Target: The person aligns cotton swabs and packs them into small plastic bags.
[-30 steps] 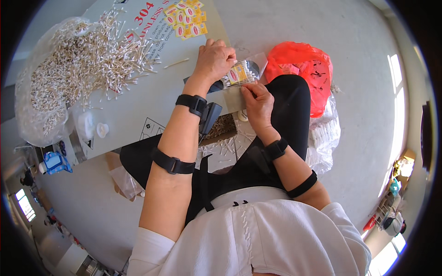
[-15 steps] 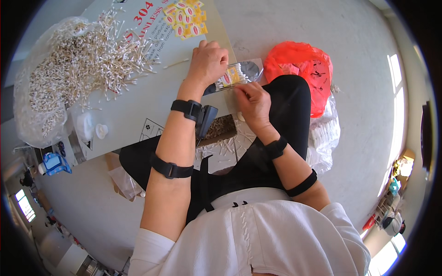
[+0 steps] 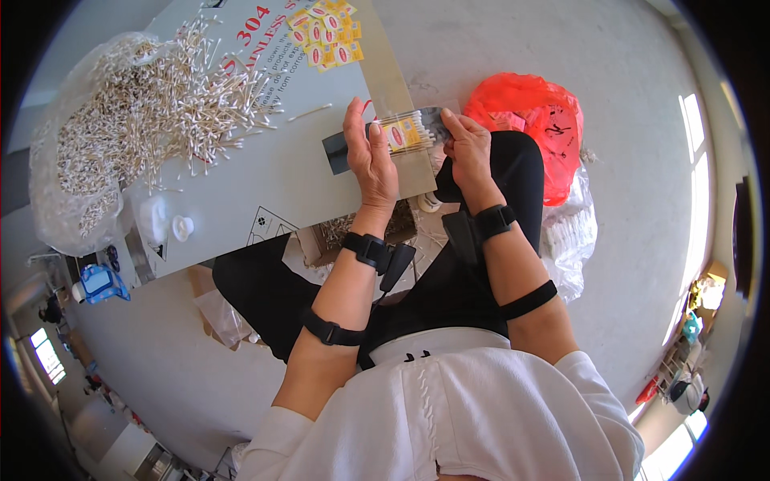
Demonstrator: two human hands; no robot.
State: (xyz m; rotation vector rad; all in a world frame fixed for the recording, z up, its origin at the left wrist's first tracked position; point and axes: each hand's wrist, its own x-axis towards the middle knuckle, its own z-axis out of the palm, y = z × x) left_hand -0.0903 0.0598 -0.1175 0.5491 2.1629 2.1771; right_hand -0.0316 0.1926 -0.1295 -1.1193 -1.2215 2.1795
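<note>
Between my two grips I hold a small clear packet (image 3: 407,132) with a yellow-and-red label. A heap of matching yellow-red labels (image 3: 325,32) lies on the grey printed board (image 3: 273,160). Red plastic bag (image 3: 529,120) sits right.

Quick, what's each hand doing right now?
Left hand: closed on the left end of a small clear packet of cotton swabs.
Right hand: closed on the packet's right end.
</note>
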